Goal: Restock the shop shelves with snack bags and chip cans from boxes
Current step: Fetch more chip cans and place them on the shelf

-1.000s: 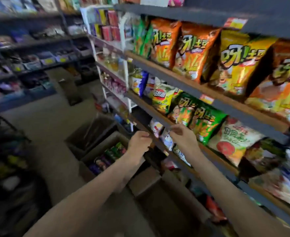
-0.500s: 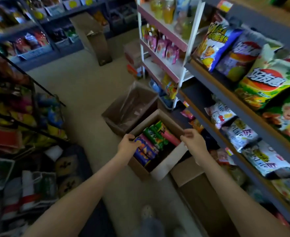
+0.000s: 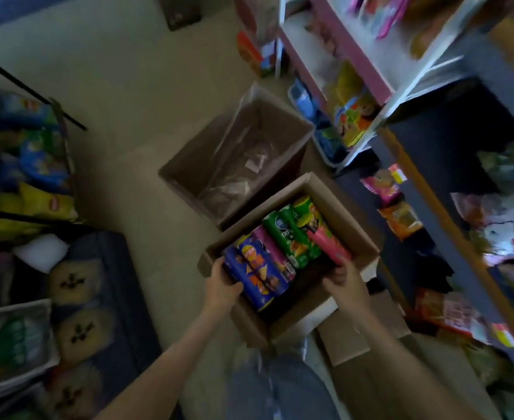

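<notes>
Open cardboard box [image 3: 357, 216] holds chip cans [image 3: 298, 253] lying side by side: blue can [image 3: 258, 277], purple can [image 3: 272, 251], green cans [image 3: 290, 234], pink can [image 3: 325, 247]

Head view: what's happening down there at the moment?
A person reaches into an open cardboard box of chip cans on the floor beside the shelves. The left hand grips a blue can at the box's near left; the right hand holds the end of a pink can. Green cans lie between them. No can is out yet.
</notes>
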`<control>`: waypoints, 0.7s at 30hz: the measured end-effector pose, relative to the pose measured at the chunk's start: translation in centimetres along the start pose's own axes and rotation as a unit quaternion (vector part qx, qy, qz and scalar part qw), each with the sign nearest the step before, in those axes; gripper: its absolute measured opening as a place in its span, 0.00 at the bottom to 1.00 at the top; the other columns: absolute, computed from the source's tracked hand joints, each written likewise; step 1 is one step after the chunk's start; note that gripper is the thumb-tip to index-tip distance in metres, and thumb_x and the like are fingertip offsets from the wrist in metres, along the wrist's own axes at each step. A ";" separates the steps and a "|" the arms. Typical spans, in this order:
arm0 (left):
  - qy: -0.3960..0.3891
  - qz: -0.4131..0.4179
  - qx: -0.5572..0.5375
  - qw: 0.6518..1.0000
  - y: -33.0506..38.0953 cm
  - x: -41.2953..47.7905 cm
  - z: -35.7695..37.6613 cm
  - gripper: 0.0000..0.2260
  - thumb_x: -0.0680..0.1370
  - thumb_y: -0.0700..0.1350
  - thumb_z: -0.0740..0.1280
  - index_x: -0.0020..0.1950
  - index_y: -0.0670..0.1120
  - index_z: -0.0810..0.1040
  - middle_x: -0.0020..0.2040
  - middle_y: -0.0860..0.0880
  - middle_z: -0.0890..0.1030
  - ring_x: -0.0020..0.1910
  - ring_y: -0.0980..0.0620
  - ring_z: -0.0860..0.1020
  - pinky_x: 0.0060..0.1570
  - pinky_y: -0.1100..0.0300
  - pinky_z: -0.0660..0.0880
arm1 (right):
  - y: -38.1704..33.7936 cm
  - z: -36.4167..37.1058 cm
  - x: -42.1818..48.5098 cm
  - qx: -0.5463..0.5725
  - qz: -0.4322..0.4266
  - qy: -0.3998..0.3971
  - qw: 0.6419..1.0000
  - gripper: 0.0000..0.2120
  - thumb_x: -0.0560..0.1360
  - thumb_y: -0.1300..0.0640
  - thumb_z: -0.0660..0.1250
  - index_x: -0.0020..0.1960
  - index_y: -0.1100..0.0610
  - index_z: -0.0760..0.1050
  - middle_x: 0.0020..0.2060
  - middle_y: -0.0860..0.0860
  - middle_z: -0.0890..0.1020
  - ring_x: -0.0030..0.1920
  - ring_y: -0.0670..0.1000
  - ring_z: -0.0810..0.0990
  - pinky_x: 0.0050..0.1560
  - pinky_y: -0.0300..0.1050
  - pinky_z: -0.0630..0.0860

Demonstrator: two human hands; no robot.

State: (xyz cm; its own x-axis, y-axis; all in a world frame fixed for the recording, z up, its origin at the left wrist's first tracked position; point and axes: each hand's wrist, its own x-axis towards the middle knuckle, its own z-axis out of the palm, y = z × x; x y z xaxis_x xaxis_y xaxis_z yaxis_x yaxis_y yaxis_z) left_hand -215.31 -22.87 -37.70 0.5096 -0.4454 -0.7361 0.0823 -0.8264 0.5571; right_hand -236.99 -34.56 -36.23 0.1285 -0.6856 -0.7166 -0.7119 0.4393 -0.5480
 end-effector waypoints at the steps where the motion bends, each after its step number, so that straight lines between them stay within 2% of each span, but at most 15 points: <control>1: -0.010 -0.004 0.013 1.000 -1.3 2.1 1.1 0.32 0.74 0.31 0.69 0.76 0.41 0.61 0.68 0.40 0.72 0.66 0.41 0.72 0.60 0.58 0.70 | 1.0 1.8 2.4 -0.011 0.000 -0.018 1.000 0.31 0.77 0.63 0.68 0.76 0.56 0.59 0.67 0.58 0.70 0.63 0.55 0.73 0.56 0.45 0.73; 4: -0.005 -0.022 0.022 1.000 -5.4 7.7 4.4 0.37 0.73 0.35 0.71 0.79 0.48 0.57 0.70 0.39 0.72 0.66 0.41 0.73 0.63 0.52 0.71 | 4.1 7.6 8.5 -0.031 -0.005 -0.080 0.996 0.35 0.76 0.61 0.69 0.77 0.52 0.56 0.70 0.54 0.66 0.67 0.52 0.69 0.60 0.45 0.71; 6: 0.004 -0.023 0.031 0.999 -7.6 10.7 6.2 0.38 0.74 0.35 0.70 0.79 0.49 0.55 0.68 0.40 0.73 0.65 0.40 0.74 0.61 0.54 0.70 | 6.1 11.9 12.3 -0.045 -0.027 -0.119 0.992 0.38 0.75 0.59 0.70 0.78 0.50 0.53 0.74 0.52 0.61 0.71 0.52 0.65 0.66 0.48 0.69; 8: 0.004 -0.029 0.032 0.999 -9.2 12.8 7.4 0.39 0.75 0.37 0.70 0.79 0.53 0.52 0.65 0.40 0.71 0.63 0.40 0.74 0.60 0.56 0.70 | 7.6 15.8 15.4 -0.062 -0.048 -0.139 0.987 0.41 0.74 0.58 0.72 0.79 0.51 0.51 0.76 0.54 0.58 0.75 0.54 0.60 0.70 0.49 0.64; 10: 0.002 -0.020 0.033 0.999 -10.3 14.0 8.2 0.41 0.75 0.40 0.71 0.79 0.57 0.50 0.65 0.41 0.67 0.62 0.43 0.74 0.57 0.63 0.69 | 8.8 18.8 17.5 -0.111 -0.052 -0.123 0.985 0.44 0.73 0.53 0.73 0.79 0.54 0.49 0.75 0.57 0.60 0.75 0.57 0.59 0.71 0.51 0.60; 12: -0.006 0.001 0.035 0.999 -10.8 14.6 9.0 0.42 0.75 0.40 0.72 0.79 0.57 0.48 0.69 0.42 0.63 0.61 0.50 0.71 0.47 0.77 0.64 | 9.6 20.7 18.8 -0.191 -0.059 -0.101 0.975 0.47 0.71 0.47 0.73 0.79 0.54 0.48 0.74 0.58 0.61 0.74 0.59 0.60 0.71 0.55 0.61; 14: -0.015 0.022 0.042 0.999 -10.9 14.9 9.5 0.43 0.75 0.37 0.72 0.79 0.56 0.48 0.72 0.42 0.58 0.60 0.55 0.68 0.42 0.83 0.62 | 10.2 21.8 19.3 -0.243 -0.066 -0.088 0.964 0.45 0.73 0.46 0.71 0.79 0.54 0.47 0.74 0.57 0.60 0.74 0.59 0.58 0.71 0.58 0.60; 17: -0.030 0.029 0.057 0.997 -10.5 15.1 9.4 0.43 0.75 0.35 0.71 0.79 0.56 0.48 0.74 0.43 0.55 0.66 0.52 0.69 0.51 0.77 0.65 | 10.5 21.8 19.4 -0.244 -0.087 -0.073 0.963 0.41 0.74 0.51 0.71 0.78 0.54 0.50 0.72 0.57 0.63 0.72 0.59 0.59 0.69 0.58 0.63; 20: -0.050 0.045 0.104 0.992 -9.8 15.5 9.3 0.43 0.74 0.35 0.71 0.79 0.55 0.48 0.75 0.42 0.53 0.72 0.44 0.65 0.68 0.57 0.67 | 10.7 20.0 19.2 -0.243 -0.094 -0.070 0.963 0.40 0.74 0.53 0.71 0.78 0.54 0.52 0.71 0.58 0.63 0.71 0.59 0.59 0.68 0.56 0.64; 21: -0.056 0.061 0.133 0.988 -9.6 15.6 9.3 0.43 0.74 0.36 0.71 0.80 0.54 0.48 0.76 0.42 0.52 0.73 0.43 0.63 0.71 0.52 0.65 | 10.8 19.1 19.0 -0.233 -0.092 -0.063 0.966 0.40 0.73 0.54 0.72 0.78 0.54 0.52 0.71 0.58 0.63 0.71 0.60 0.59 0.68 0.55 0.64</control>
State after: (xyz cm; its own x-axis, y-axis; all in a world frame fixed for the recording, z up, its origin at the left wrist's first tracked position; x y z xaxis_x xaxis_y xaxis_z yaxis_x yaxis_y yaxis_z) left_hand -216.12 -25.12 -58.16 0.4026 -0.5697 -0.7165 -0.2098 -0.8193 0.5336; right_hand -229.05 -31.71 -64.02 0.3447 -0.6387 -0.6879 -0.8987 -0.0127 -0.4385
